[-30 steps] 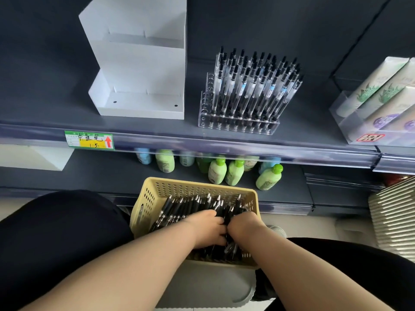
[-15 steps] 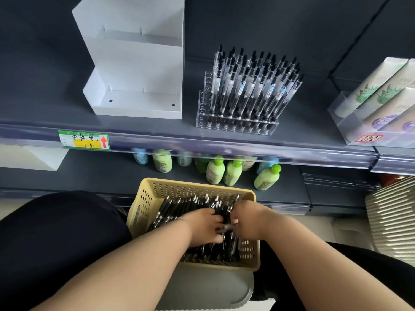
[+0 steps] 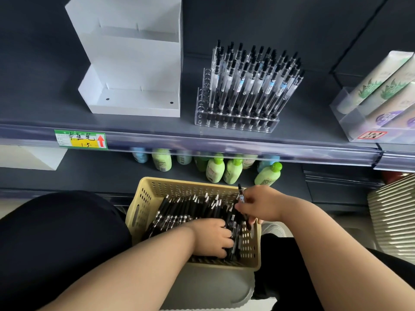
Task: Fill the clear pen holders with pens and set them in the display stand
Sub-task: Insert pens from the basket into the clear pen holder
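Display stand (image 3: 134, 70): white, two-tiered, on the upper shelf, far above and left of the left fingers.
Price tag (image 3: 80, 140): green and yellow, on the shelf edge below the stand, well left of both hands.
Basket (image 3: 143, 205): yellow, perforated; the fingers of both hands are within its rim.
Loose pens (image 3: 190, 209): black, heaped in the basket, lying just left of and under the left fingers.
Left hand (image 3: 213, 237): fingers curled down into the heap, touching pens; whether they clasp any cannot be told.
Single pen (image 3: 241, 196): pinched in the right fingers, steeply tilted, its ends sticking out above and below them.
Right hand (image 3: 260, 205): over the basket's right side, fingers closed around the single pen.
Pen holder (image 3: 235, 122): clear, tiered, packed with upright pens, on the shelf well above the right fingers.
Bottles (image 3: 215, 169): green, on the lower shelf, just beyond the basket, between the fingers and the holder.
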Demonstrator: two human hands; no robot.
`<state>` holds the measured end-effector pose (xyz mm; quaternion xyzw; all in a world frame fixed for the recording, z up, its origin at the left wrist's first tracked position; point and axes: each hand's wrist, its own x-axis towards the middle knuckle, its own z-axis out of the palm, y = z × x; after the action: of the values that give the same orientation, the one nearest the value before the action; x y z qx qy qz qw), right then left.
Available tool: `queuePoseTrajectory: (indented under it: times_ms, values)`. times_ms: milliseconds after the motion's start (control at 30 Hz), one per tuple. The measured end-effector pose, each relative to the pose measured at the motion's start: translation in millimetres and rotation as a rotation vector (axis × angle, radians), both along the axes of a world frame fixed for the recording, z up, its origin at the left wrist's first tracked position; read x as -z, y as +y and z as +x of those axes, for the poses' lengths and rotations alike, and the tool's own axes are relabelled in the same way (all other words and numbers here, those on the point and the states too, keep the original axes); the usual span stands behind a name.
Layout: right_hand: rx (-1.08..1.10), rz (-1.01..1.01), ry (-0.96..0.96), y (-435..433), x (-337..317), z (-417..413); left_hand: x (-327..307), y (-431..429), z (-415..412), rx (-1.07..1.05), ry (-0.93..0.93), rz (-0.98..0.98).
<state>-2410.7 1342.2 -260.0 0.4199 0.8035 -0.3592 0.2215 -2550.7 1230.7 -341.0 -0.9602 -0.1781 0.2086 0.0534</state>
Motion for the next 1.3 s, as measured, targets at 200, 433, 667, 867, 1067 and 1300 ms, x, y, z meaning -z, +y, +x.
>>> queuePoseTrajectory:
  times_ms: [200,433,667,867,1067,1300]
  values:
    - [0.006,0.005,0.033,-4.0,5.8,-6.4,-6.9,-0.1,-8.9,-0.015,-0.030,0.042]
    - [0.029,-0.008,0.064,-2.9,2.4,-9.8,-12.8,0.1,-14.5,-0.473,-0.493,-0.027]
    - [0.012,-0.012,0.098,2.3,-17.0,-15.5,-45.2,8.3,-35.4,-1.148,-0.960,-0.075]
    - [0.043,0.010,0.191,6.2,-32.9,-17.1,-55.4,6.8,-37.1,-1.470,-1.209,-0.260]
    - [0.030,0.038,0.202,5.6,-38.2,-14.7,-56.2,6.9,-39.1,-1.566,-1.269,-0.284]
    - [0.036,0.083,0.284,5.9,-60.3,-20.3,-80.8,15.2,-39.9,-1.540,-1.489,-0.177]
